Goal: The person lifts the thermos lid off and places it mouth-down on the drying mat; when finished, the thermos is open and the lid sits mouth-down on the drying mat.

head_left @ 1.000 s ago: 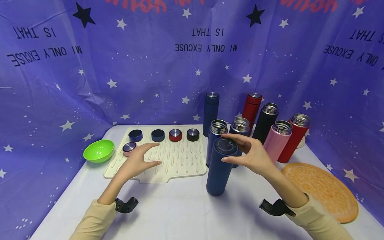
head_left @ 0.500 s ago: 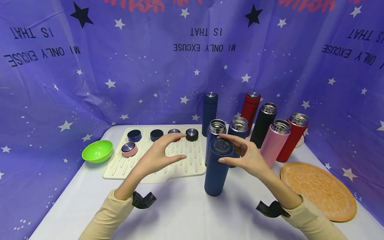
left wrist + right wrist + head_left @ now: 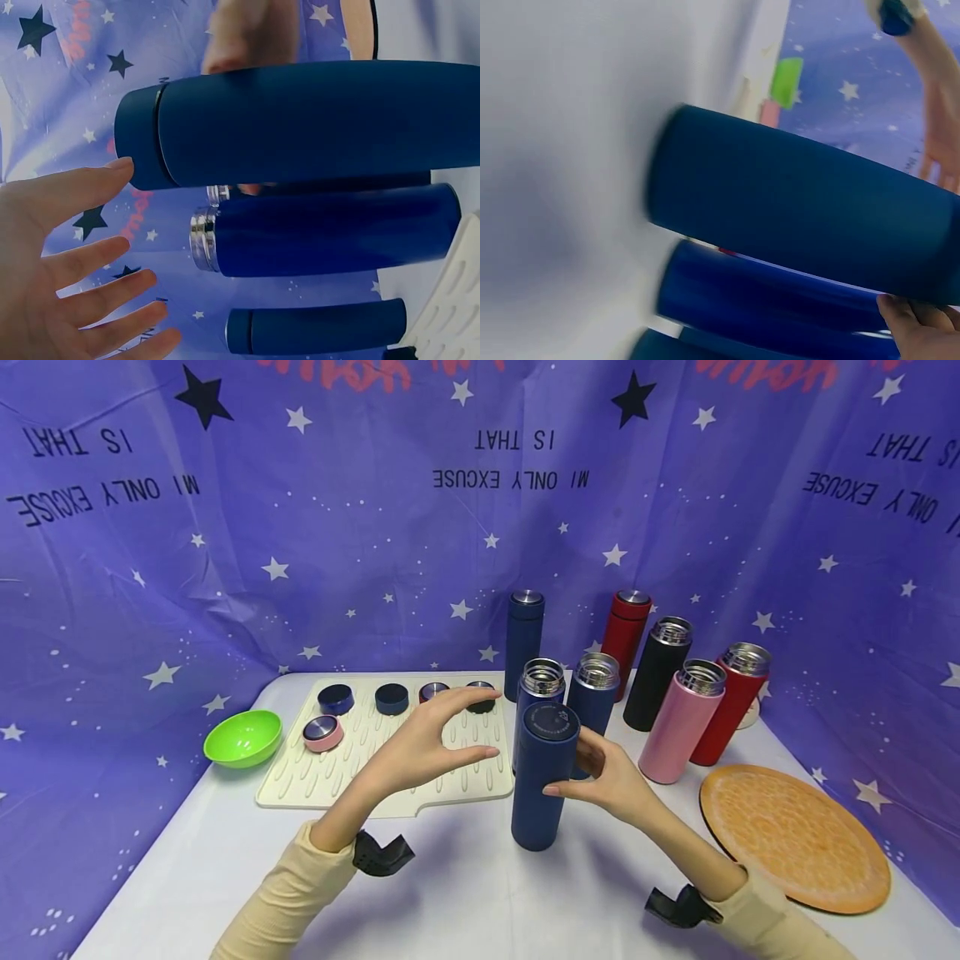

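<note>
A tall navy thermos flask stands upright near the front of the table, its cap on; the seam below the cap shows in the left wrist view. My right hand grips its upper part from the right, thumb in front and fingers round behind. To the left of the flask, my left hand is held in the air, thumb and fingers spread wide, holding nothing. In the left wrist view, the left thumb overlaps the edge of the flask's cap. Close behind stands an uncapped blue flask.
A cream mat at left bears several flask lids, including a pink lid and a blue lid. Beside it sits a green bowl. More flasks, including a pink flask, stand behind right, near an orange round mat.
My left hand has moved right, from over the lids towards the navy flask. My right hand has slid down from the flask's top to lower on its body. The flask stays standing.
</note>
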Tool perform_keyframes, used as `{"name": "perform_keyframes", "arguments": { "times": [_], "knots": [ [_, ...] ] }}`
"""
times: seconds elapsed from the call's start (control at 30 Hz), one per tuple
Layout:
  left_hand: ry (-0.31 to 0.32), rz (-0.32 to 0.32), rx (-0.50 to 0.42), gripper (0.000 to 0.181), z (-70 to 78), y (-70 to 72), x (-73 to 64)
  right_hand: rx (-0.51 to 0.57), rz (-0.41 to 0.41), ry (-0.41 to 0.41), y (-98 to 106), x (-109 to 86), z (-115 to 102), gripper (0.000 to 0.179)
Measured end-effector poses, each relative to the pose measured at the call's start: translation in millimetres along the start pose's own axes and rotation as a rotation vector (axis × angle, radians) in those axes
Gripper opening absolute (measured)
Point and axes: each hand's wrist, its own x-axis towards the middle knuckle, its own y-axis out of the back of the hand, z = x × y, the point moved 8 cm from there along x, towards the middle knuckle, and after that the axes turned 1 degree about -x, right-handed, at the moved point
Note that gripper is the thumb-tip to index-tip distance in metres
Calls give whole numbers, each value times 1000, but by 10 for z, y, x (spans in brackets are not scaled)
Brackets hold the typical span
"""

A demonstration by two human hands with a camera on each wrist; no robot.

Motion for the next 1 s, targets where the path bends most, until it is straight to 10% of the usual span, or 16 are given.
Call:
{"name": "perform_keyframes", "arguments": {
  "times": [1.0],
  "knots": [
    [51, 62, -82, 68, -85, 198, -268, -69, -22, -51, -353, 187, 255, 75]
  ]
}}
